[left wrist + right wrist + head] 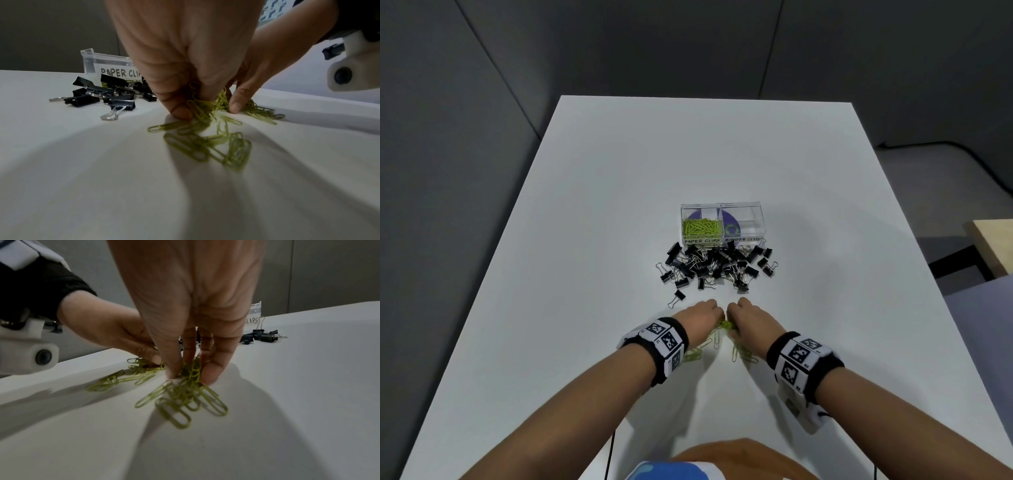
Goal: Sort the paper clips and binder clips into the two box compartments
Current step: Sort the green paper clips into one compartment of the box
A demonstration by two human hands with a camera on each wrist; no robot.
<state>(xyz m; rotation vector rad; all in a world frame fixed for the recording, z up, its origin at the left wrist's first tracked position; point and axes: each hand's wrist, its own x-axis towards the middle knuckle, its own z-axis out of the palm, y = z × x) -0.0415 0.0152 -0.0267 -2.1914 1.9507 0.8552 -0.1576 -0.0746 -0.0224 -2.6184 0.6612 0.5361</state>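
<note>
Both hands meet over a scatter of green paper clips [719, 337] near the front of the white table [585, 240]. My left hand [705, 313] pinches a bunch of them against the tabletop; in the left wrist view its thumb and fingers [195, 105] curl round the paper clips [205, 110]. Right beside it, my right hand [744, 315] [192, 374] pinches another bunch of paper clips [193, 369], with loose ones hanging below. Black binder clips [717, 265] lie heaped in front of the clear two-compartment box [722, 209]. Its left compartment, labelled PAPER CLIPS, holds green paper clips [700, 228].
The right compartment [748, 222], labelled BINDER CLIPS, shows only a purple disc beneath it. One binder clip [677, 297] lies apart just left of my left hand. Grey partition walls stand behind the table; a wooden surface [993, 246] sits off the right edge.
</note>
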